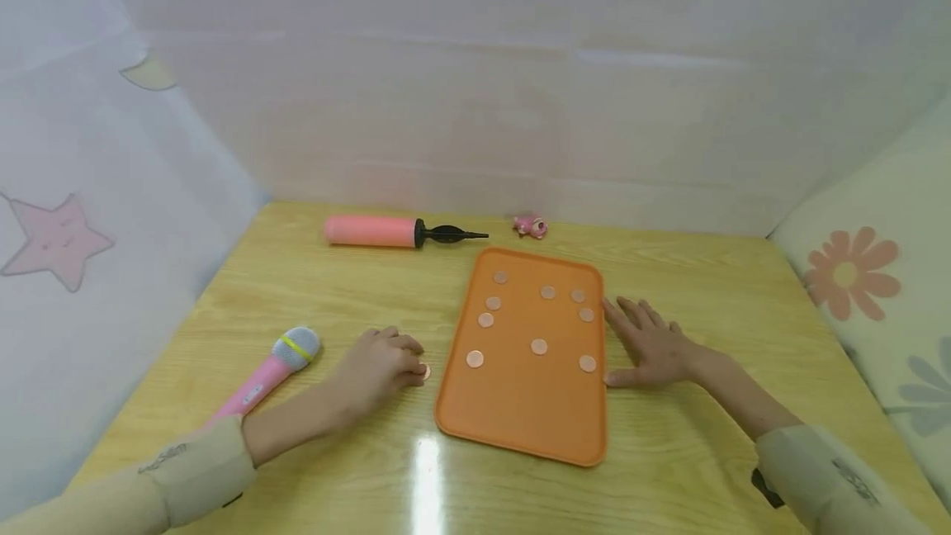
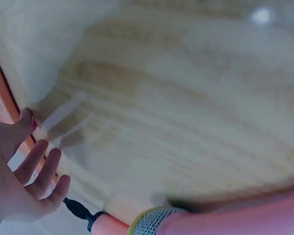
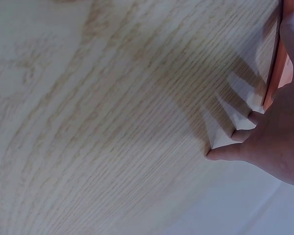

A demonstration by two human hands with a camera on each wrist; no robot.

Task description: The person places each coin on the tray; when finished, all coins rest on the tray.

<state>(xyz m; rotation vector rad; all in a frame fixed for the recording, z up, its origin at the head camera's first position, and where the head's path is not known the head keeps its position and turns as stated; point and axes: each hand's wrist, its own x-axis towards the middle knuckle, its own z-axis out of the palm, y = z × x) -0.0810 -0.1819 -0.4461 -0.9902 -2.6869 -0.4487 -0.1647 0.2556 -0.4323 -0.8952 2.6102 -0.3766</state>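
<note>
Sleeves in pale beige fill the bottom corners of my head view, and both arms reach out over the yellow wooden desk point(image 1: 713, 287). My left hand point(image 1: 379, 366) rests on the desk just beside the left edge of the orange tray point(image 1: 520, 419). Its fingers point(image 1: 404, 345) are curled together over a small copper coin point(image 1: 424, 371), which peeks out at the fingertips (I think they pinch it, since a flat coin is hard to lift any other way). That coin lies on the desk, not on the tray.

My right hand point(image 1: 654, 349) lies flat with its fingers spread apart, holding nothing. Its thumb side presses against the right edge of the tray, which I judge keeps the tray from sliding.

Nine more coins point(image 1: 539, 346) lie scattered on the tray. A pink toy microphone point(image 1: 267, 374) lies near my left arm. At the far side lie a pink hand pump point(image 1: 386, 231) and a little pink toy point(image 1: 531, 226).
</note>
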